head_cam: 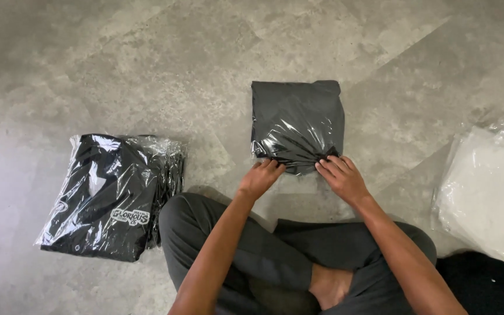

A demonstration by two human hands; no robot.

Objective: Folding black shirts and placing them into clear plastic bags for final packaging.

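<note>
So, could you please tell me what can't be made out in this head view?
- Near edge of the bagged dark garment: covered by the left hand and right hand, so the state of the bag's opening is hidden.
- Stack of clear bags: cut off by the right edge.
- Dark cloth: cut off by the bottom corner.
- Pile of bagged garments: the count is unclear; the top one hides the rest.

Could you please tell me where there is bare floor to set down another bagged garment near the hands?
Bare concrete floor lies beyond the bagged dark garment, and between it and the stack of bagged black shirts. Another patch lies between it and the pile of clear plastic bags. It is crowded at the near edge, where the left hand and right hand press.
</note>
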